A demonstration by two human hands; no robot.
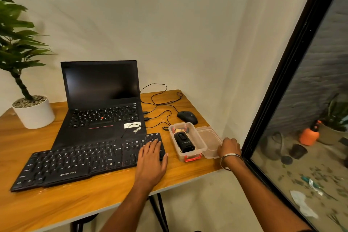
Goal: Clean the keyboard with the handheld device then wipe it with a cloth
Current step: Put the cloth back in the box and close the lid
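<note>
A black external keyboard (75,162) lies across the front of the wooden table (105,196), partly on the laptop's palm rest. My left hand (151,158) rests flat on its right end, fingers straight over the number keys. To the right stands a clear plastic box (195,153) with red clasps, holding the black handheld device (183,142). Beside the box lies its clear lid (210,142). My right hand (228,148) holds the lid's right edge, fingers curled over it. I cannot see a cloth for certain; something pale shows at the box's far end.
An open black laptop (101,100) sits behind the keyboard. A black mouse (187,117) and loose cables (160,103) lie at the back right. A potted plant (33,113) stands at the left. A black-framed glass pane (293,73) runs close along the table's right side.
</note>
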